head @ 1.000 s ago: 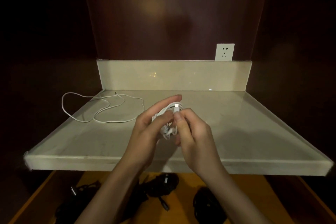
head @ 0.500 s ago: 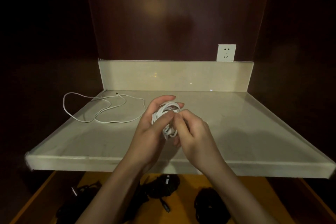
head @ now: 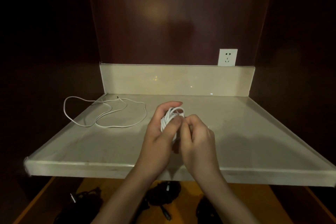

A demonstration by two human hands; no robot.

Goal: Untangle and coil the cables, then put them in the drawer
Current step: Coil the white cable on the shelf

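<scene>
Head view: my left hand (head: 160, 132) grips the white cable coil (head: 171, 118) above the worktop (head: 245, 132); my right hand (head: 198, 136) pinches its end. A loose white cable (head: 109, 114) lies far left. Black cables (head: 161, 196) sit in the drawer (head: 185, 211) below.

The countertop (head: 236, 132) lay bare across its right half and along the front edge. At the left rear, a loose white cable (head: 109, 114) sprawled in loops, partly overhanging the left edge. The backsplash (head: 176, 80) closed off the rear, dark panels the sides. Below, the open drawer (head: 183, 211) held black cable bundles (head: 163, 194) (three visible), with bare floor between them.
</scene>
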